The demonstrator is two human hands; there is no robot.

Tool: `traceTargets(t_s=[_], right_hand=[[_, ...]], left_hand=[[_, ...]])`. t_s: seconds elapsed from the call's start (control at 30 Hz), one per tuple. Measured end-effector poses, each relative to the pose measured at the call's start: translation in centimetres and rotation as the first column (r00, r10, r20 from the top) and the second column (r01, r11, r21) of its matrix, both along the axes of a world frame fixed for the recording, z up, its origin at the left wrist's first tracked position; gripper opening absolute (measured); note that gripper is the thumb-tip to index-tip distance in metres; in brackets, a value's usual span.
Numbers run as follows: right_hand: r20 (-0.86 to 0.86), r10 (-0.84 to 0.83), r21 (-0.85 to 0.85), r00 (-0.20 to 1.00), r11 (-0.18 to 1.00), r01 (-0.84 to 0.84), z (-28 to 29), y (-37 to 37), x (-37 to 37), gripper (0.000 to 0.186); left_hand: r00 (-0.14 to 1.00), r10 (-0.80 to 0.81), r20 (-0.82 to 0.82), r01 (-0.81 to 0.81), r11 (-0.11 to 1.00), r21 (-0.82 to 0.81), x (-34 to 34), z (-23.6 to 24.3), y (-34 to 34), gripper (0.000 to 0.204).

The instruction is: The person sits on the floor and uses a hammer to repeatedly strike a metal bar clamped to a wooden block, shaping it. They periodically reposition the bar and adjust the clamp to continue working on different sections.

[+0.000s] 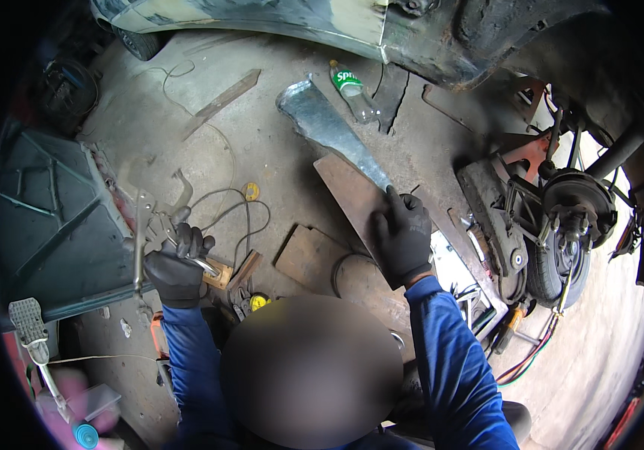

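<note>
My left hand [177, 262], in a dark glove, is closed around a pair of metal locking clamp pliers [140, 232]. The pliers' long curved jaws [182, 189] stick out beyond the fingers. My right hand [403, 234], gloved as well, grips a brown, rusty metal sheet [346, 196] by its edge. Against that sheet lies a shiny, curved metal strip [327, 124], its narrow end at my right fingertips. Both pieces stretch away from me to the upper left, overlapping near my hand. The parts of the sheets under my right palm are hidden.
A car body [262, 22] spans the far side. A wheel hub with suspension parts [573, 202] stands at right. A plastic bottle [356, 94] and a flat metal bar [224, 103] lie on the floor. A dark panel [52, 217] sits at left, with a cable [249, 217] nearby.
</note>
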State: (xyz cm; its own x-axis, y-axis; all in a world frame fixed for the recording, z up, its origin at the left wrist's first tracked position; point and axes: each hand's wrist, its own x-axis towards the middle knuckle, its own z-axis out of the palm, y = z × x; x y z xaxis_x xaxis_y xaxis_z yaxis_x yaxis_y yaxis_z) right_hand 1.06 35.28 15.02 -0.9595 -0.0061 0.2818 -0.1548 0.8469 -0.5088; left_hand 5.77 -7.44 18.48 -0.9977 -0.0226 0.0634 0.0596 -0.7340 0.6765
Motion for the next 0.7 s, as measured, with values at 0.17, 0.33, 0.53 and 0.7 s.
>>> traceTargets(t_s=[0.17, 0.33, 0.53, 0.7], right_hand=[[-0.034, -0.050, 0.125, 0.998, 0.991, 0.053, -0.3, -1.2, -0.1, 0.053], [-0.151, -0.042, 0.155, 0.988, 0.986, 0.065, -1.0, -1.8, -0.4, 0.049], [-0.060, -0.083, 0.184, 0.995, 0.979, 0.093, -1.3, -1.7, -0.2, 0.049], [-0.045, -0.078, 0.165, 0.996, 0.983, 0.084, -0.9, -1.7, -0.2, 0.050]], left_hand=[[0.990, 0.072, 0.119, -0.070, 0.997, -0.020, 1.2, 3.5, 2.4, 0.118], [0.956, -0.090, 0.278, 0.098, 0.995, -0.013, 0.1, -1.9, 2.9, 0.084], [0.736, -0.336, 0.587, 0.572, 0.773, -0.275, -4.0, -10.6, 2.3, 0.051], [0.791, -0.270, 0.549, 0.488, -0.263, -0.832, -13.9, -9.0, 4.0, 0.027]])
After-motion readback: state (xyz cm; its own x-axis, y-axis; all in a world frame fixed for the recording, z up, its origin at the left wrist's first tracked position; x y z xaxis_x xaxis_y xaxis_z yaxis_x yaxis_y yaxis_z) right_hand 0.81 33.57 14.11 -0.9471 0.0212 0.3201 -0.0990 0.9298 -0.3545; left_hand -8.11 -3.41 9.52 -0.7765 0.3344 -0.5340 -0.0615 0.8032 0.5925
